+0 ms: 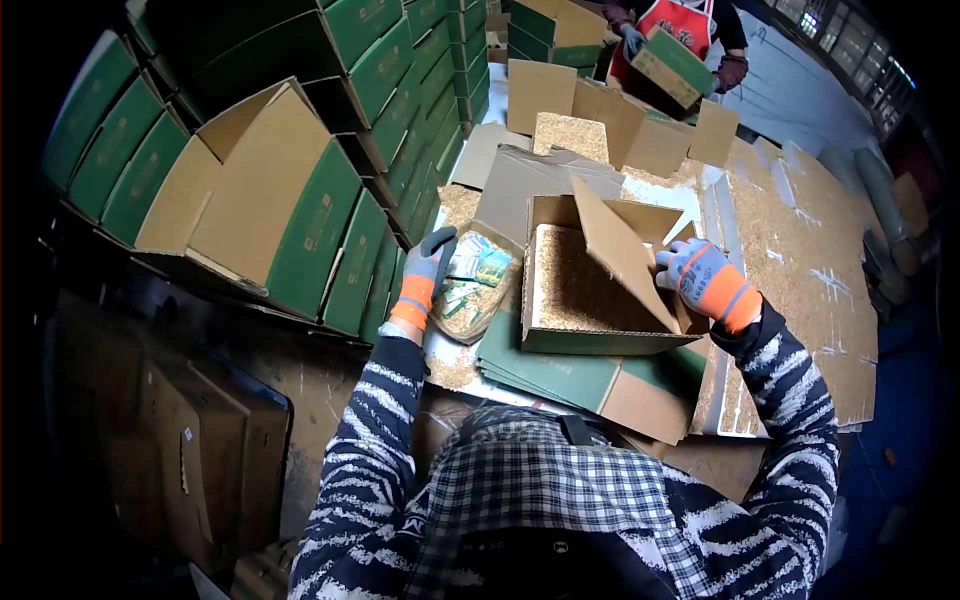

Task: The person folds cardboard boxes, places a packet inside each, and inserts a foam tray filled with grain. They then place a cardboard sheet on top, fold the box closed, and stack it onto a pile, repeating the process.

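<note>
An open cardboard box (610,341) with a green outer side stands before me, with a layer of tan shredded filler (570,285) on its bottom. A brown cardboard flap (622,250) leans slantwise across the opening. My right hand (705,280), in a grey and orange glove, has its fingers curled at the flap's right side. My left hand (428,268), gloved alike, is at the left rim of a clear plastic tub (462,325), fingers stretched out. In the tub lie several blue and green printed packets (480,264) on more filler.
Flattened green cardboard (555,375) lies under the box. Tall stacks of green boxes (385,90) and an open carton (265,190) stand left. Filler-covered boards (790,270) spread right. Across the table a person in a red apron (680,25) holds a green box (675,68).
</note>
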